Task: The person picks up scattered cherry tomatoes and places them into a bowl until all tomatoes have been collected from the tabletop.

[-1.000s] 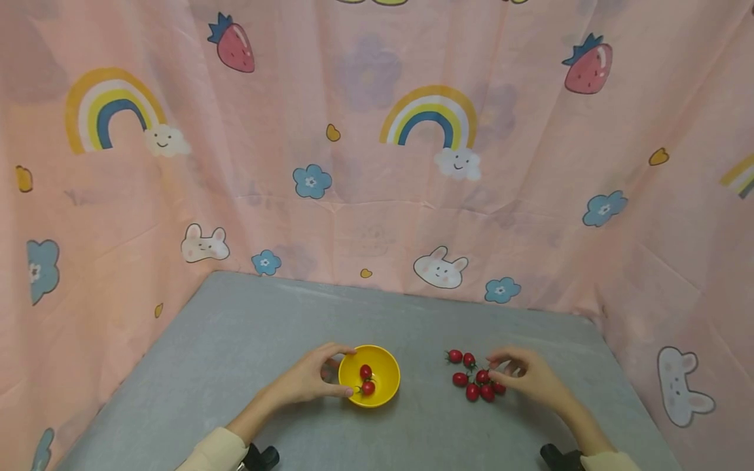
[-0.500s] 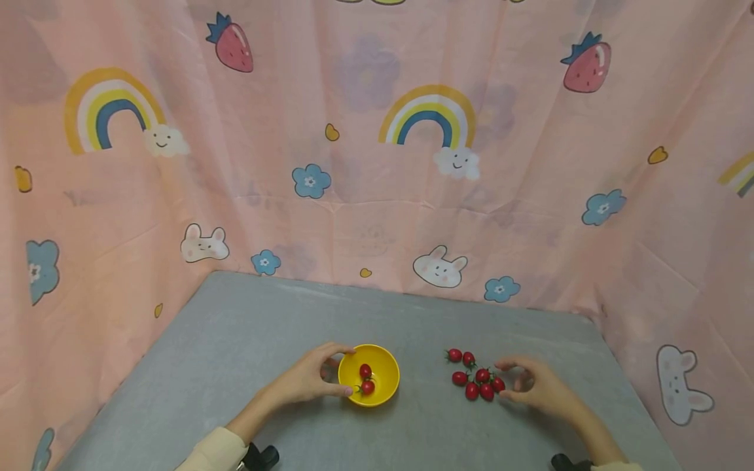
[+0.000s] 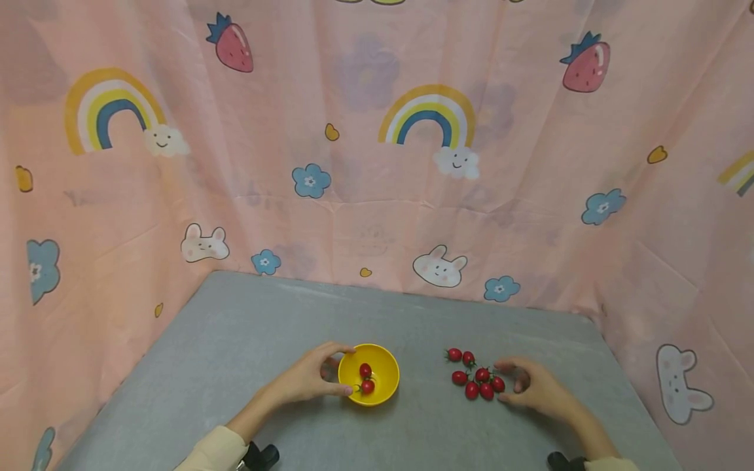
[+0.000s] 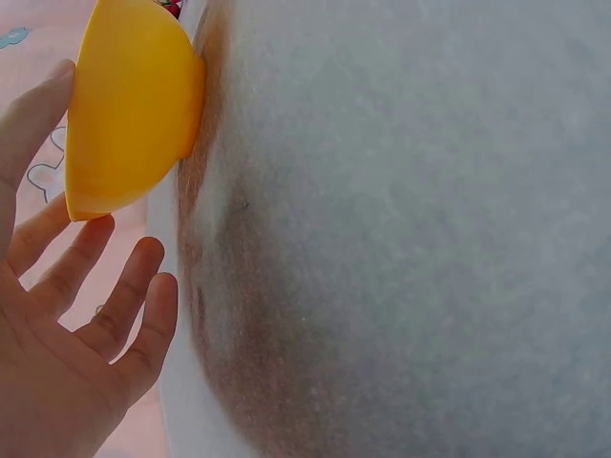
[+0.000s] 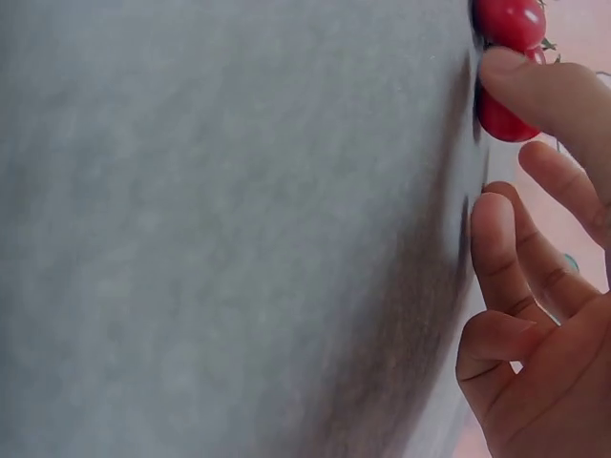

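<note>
In the head view a small yellow bowl (image 3: 385, 376) stands on the table, with two cherry tomatoes (image 3: 368, 386) inside. My left hand (image 3: 309, 374) holds it by the left part of its rim, thumb on the near side and fingers on the far side. The left wrist view shows the thumb (image 4: 38, 116) against the bowl (image 4: 134, 110) and the other fingers spread. Several red cherry tomatoes (image 3: 472, 390) lie grouped to the right. At their right edge is my right hand (image 3: 538, 389), thumb and fingers apart. In the right wrist view its thumb overlaps a tomato (image 5: 506, 119).
A grey table (image 3: 294, 307) lies under everything. Behind and beside it hangs a pink curtain (image 3: 353, 229) printed with rainbows, rabbits and flowers. Black wrist straps (image 3: 259, 456) sit on both forearms.
My right hand has drawn back a little to the right and its thumb and fingers have parted, uncovering the rightmost tomato. The left hand and bowl stay put.
</note>
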`<move>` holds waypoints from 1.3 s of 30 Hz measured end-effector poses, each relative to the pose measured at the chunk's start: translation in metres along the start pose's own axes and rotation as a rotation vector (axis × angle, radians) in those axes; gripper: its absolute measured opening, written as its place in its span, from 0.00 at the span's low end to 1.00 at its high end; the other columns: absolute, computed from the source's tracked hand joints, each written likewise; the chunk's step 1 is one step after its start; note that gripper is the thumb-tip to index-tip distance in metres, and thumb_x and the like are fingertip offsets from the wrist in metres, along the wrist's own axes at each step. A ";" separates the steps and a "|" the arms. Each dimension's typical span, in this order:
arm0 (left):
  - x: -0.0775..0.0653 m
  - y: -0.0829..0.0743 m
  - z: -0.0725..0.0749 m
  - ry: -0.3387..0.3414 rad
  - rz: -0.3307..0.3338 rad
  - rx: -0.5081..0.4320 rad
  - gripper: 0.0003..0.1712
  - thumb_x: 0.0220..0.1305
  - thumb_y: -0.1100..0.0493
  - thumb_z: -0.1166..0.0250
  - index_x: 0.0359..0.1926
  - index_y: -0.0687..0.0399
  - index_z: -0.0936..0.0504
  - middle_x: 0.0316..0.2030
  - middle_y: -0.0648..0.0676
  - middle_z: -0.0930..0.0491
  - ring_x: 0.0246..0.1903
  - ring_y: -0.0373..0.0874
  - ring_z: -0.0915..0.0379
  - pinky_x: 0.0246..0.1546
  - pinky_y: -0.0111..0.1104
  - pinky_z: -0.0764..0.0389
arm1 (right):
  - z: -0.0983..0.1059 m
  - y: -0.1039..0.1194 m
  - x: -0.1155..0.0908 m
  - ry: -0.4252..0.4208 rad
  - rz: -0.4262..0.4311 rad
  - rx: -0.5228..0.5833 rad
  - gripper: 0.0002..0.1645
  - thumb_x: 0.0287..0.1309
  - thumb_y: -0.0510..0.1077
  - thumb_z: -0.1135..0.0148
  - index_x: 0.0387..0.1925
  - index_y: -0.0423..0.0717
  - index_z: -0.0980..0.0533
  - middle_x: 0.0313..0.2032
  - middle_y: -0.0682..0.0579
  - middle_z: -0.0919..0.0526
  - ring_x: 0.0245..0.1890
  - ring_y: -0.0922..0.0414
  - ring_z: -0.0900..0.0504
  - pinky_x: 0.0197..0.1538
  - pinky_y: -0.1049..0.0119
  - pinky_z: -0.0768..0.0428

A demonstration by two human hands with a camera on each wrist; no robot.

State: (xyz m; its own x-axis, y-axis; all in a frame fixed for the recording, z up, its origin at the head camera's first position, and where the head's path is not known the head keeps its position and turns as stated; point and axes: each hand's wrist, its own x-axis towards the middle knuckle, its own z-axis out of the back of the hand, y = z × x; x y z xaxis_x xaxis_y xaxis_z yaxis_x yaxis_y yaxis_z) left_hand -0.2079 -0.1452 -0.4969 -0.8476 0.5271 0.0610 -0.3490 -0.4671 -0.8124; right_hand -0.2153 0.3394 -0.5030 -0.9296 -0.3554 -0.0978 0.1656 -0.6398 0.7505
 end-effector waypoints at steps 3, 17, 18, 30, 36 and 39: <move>0.000 0.000 0.000 0.003 0.001 -0.001 0.37 0.58 0.51 0.22 0.66 0.53 0.25 0.62 0.50 0.27 0.50 0.48 0.25 0.46 0.43 0.20 | 0.000 -0.001 0.003 0.004 0.006 -0.016 0.29 0.49 0.42 0.20 0.53 0.37 0.20 0.46 0.45 0.19 0.26 0.56 0.25 0.27 0.66 0.25; 0.000 0.000 0.000 0.004 -0.001 0.001 0.36 0.59 0.52 0.22 0.66 0.52 0.25 0.61 0.51 0.26 0.50 0.48 0.25 0.46 0.42 0.19 | 0.000 -0.001 0.007 -0.028 0.044 -0.062 0.19 0.51 0.39 0.23 0.46 0.42 0.18 0.39 0.51 0.18 0.26 0.58 0.26 0.26 0.67 0.27; 0.000 0.000 0.000 0.004 -0.002 0.000 0.36 0.59 0.52 0.22 0.66 0.52 0.25 0.61 0.51 0.26 0.50 0.48 0.25 0.46 0.42 0.19 | 0.000 -0.001 0.006 -0.030 0.049 -0.064 0.19 0.52 0.39 0.23 0.46 0.42 0.18 0.39 0.52 0.18 0.26 0.58 0.26 0.26 0.66 0.27; 0.000 -0.001 0.001 0.005 -0.001 0.000 0.36 0.59 0.51 0.22 0.66 0.52 0.25 0.62 0.51 0.27 0.51 0.50 0.25 0.47 0.41 0.19 | 0.012 0.002 0.008 -0.053 0.044 -0.087 0.19 0.52 0.40 0.23 0.47 0.43 0.17 0.40 0.51 0.17 0.30 0.57 0.24 0.26 0.65 0.24; 0.000 -0.001 0.002 0.011 0.021 -0.007 0.36 0.59 0.50 0.22 0.66 0.50 0.25 0.61 0.50 0.27 0.51 0.48 0.25 0.48 0.41 0.20 | 0.017 0.005 0.012 -0.072 0.067 -0.114 0.17 0.54 0.39 0.23 0.46 0.42 0.17 0.39 0.52 0.17 0.30 0.57 0.23 0.27 0.65 0.23; 0.000 0.000 0.002 0.013 0.024 -0.012 0.36 0.59 0.50 0.22 0.66 0.50 0.25 0.62 0.50 0.27 0.51 0.48 0.26 0.48 0.41 0.20 | 0.018 0.009 0.015 -0.097 0.100 -0.139 0.16 0.55 0.39 0.24 0.45 0.43 0.17 0.39 0.53 0.16 0.31 0.58 0.22 0.29 0.66 0.23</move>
State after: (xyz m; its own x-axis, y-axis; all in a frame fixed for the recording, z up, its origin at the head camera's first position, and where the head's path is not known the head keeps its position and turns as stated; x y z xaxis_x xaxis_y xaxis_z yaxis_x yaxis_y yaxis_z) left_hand -0.2085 -0.1466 -0.4956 -0.8506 0.5247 0.0340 -0.3233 -0.4710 -0.8208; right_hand -0.2341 0.3405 -0.4866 -0.9326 -0.3587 0.0408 0.2960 -0.6954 0.6548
